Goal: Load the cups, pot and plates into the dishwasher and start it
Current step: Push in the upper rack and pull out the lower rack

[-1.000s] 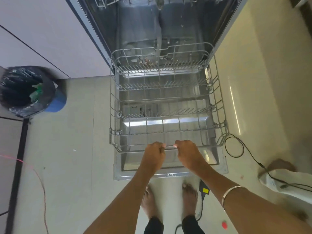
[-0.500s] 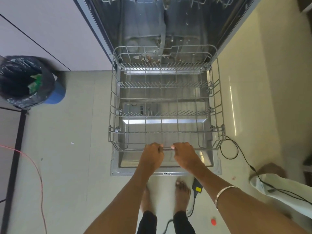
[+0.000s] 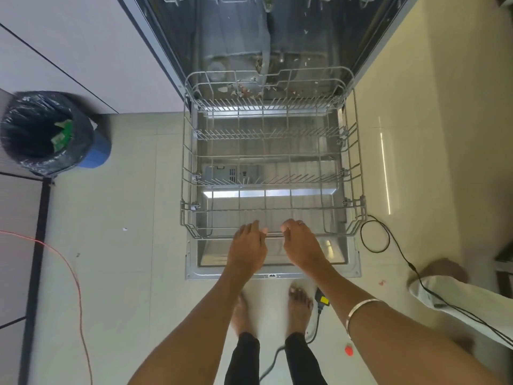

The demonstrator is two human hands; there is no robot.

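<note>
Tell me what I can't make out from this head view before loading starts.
- Cups, pot and plates: none in frame.
- Upper rack: cut off by the top edge.
- Control panel: not visible anywhere.
- Label on the door: too small to read through the lower rack.
- Left hand and right hand: at the rack's front rail, grip unclear.

The rack (image 3: 273,162) lies over the open door (image 3: 273,269), the bin (image 3: 44,132) to its left.

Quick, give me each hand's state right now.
Left hand: open, fingers loosening at the lower rack front rail, holding nothing.
Right hand: open, fingertips by the same rail, holding nothing.
</note>
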